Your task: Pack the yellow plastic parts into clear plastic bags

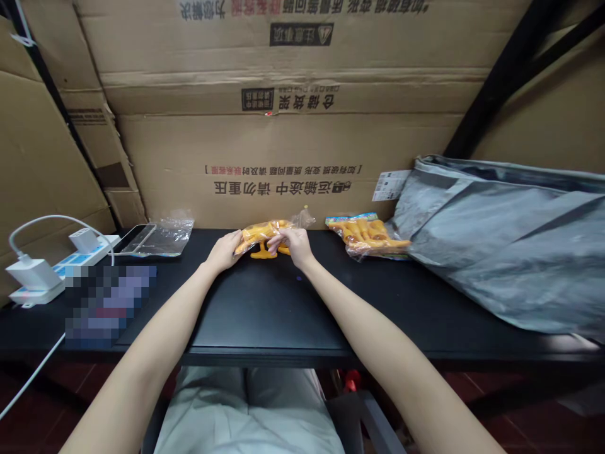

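A clear plastic bag of orange plastic pieces (263, 231) is between my hands, just above the black tabletop at its far side. My left hand (227, 250) grips the bag's left end, its fingertips partly hidden. At the other end, my right hand (297, 246) has its fingers bent against the plastic, near the bag's crumpled corner. Under the bag, orange parts (263, 253) show at the table; I cannot tell whether they are loose or belong to the bag's contents. What the orange pieces make up is not clear.
A second pack of orange pieces (371, 236) lies to the right, beside a large grey bag (501, 252). On the left are an empty clear wrapper (172, 236), a power strip (89, 255) with white chargers and cable, and a blurred-out item (111, 306). Cardboard (293, 142) stands behind.
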